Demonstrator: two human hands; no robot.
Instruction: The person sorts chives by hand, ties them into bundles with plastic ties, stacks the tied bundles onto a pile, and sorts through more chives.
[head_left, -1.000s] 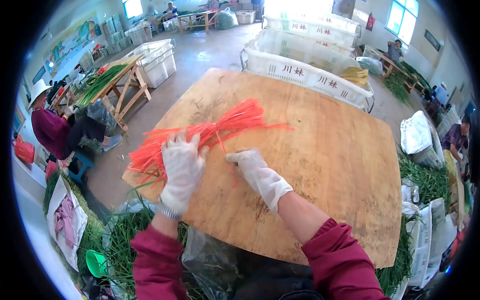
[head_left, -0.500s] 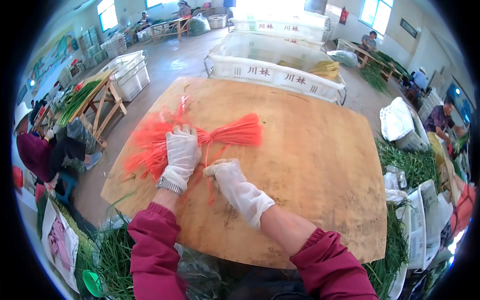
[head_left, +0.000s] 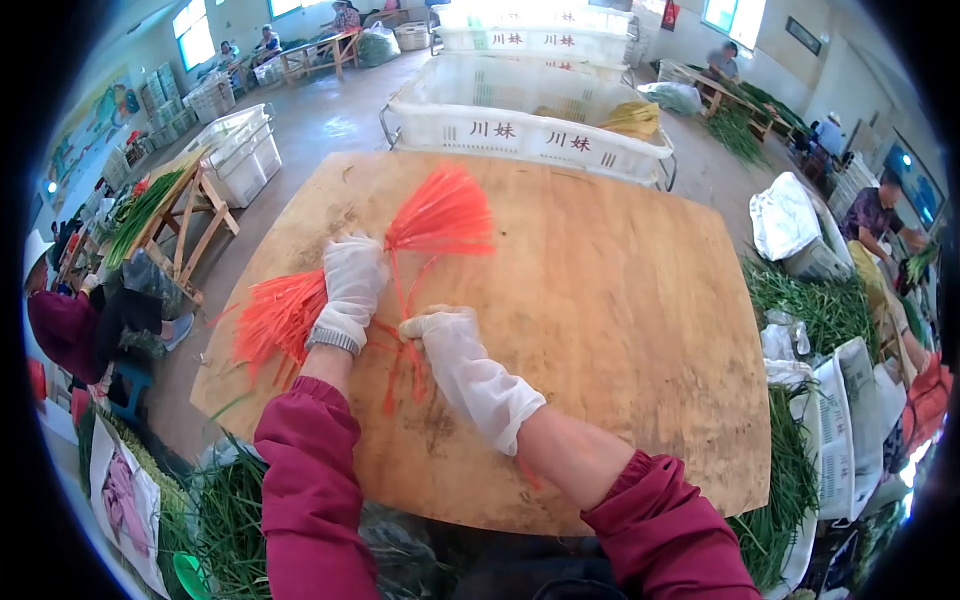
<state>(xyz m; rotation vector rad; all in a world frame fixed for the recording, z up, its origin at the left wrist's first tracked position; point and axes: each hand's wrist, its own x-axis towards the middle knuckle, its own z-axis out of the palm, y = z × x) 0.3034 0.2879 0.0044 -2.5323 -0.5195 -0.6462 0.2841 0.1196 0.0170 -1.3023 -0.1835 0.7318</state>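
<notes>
A bundle of red plastic strands (head_left: pixel 445 212) lies across the left part of the wooden tabletop (head_left: pixel 600 340), cinched near its middle. My left hand (head_left: pixel 355 285), in a whitish glove with a metal watch at the wrist, is closed around the bundle, and strands fan out on both sides of it. My right hand (head_left: pixel 440 335), gloved too, pinches a thin red strand just right of and below the left hand. That strand runs up to the bundle's cinched part, and loose ends hang below the fingers. The fingertips of the left hand are partly hidden.
White plastic crates (head_left: pixel 530 135) stand beyond the table's far edge. Cut green stalks (head_left: pixel 815 305) are heaped at the right, with more greens (head_left: pixel 220 500) at the lower left. Another person (head_left: pixel 85 310) sits at the left, another (head_left: pixel 880 220) works at the right.
The bundle's right-hand fan has swung upward and left, now pointing up and away. My left hand has turned with it, while my right hand moved slightly left, still pinching the strand.
</notes>
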